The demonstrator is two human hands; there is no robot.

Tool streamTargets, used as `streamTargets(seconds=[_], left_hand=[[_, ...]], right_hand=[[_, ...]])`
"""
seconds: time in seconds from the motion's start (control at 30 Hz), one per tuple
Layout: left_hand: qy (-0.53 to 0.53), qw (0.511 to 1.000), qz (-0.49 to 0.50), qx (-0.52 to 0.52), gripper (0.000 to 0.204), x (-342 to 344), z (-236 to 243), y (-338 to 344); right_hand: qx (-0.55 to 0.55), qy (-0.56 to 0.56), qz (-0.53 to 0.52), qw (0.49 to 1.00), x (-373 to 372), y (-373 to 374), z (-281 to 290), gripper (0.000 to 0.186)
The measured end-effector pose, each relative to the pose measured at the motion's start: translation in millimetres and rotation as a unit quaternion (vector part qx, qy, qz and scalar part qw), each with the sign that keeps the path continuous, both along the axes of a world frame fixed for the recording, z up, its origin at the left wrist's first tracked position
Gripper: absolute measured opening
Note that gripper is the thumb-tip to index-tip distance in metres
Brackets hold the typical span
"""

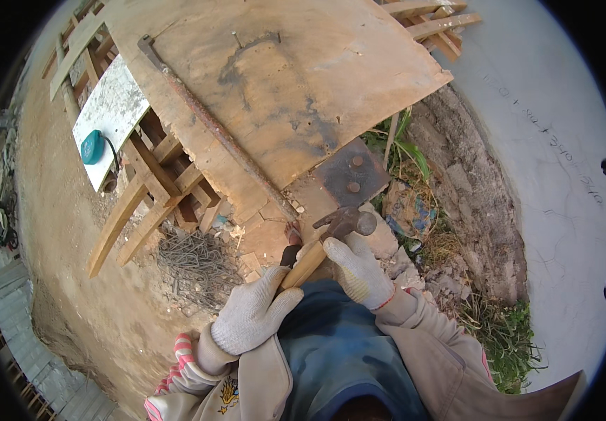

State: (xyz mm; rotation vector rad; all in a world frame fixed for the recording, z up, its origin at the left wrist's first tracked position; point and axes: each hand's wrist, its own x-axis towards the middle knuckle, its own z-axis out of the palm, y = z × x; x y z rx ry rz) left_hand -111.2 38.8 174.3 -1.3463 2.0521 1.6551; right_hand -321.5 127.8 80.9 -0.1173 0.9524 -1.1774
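A claw hammer [307, 265] with a wooden handle and a dark, rusty head is held in front of my body. My left hand [252, 313], in a white knit glove, is wrapped round the lower handle. Close below the hammer's head, my right hand [359, 272], gloved the same way, grips the upper handle. The head points away to the right, its claw toward the left. Just beyond it lies a dark metal plate [332, 177] with two rusty round studs standing on it.
A worn plywood sheet [359, 77] carries a long rusty bar [212, 125]. Stacked timber [150, 175] is at the left, beside a white board [117, 98] with a teal tape measure [92, 146]. A heap of nails [194, 263] lies on the ground; a grey wall [556, 210] stands right.
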Motion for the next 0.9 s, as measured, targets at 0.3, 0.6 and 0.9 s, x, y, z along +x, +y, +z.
streamTargets(seconds=[0.3,0.6,0.9], left_hand=[[0.031,0.990,0.102,0.097,0.044,49,-59,38],[0.220,0.926,0.250,0.180,0.056,103,-119,50],[0.388,0.874,0.155,0.247,0.039,40,-135,-8]], right_hand=[[-0.015,0.231,0.093,0.968,38,9,-21,0.028],[-0.075,0.163,0.082,0.980,86,35,-45,0.048],[-0.084,0.105,0.069,0.988,103,54,-31,0.070]])
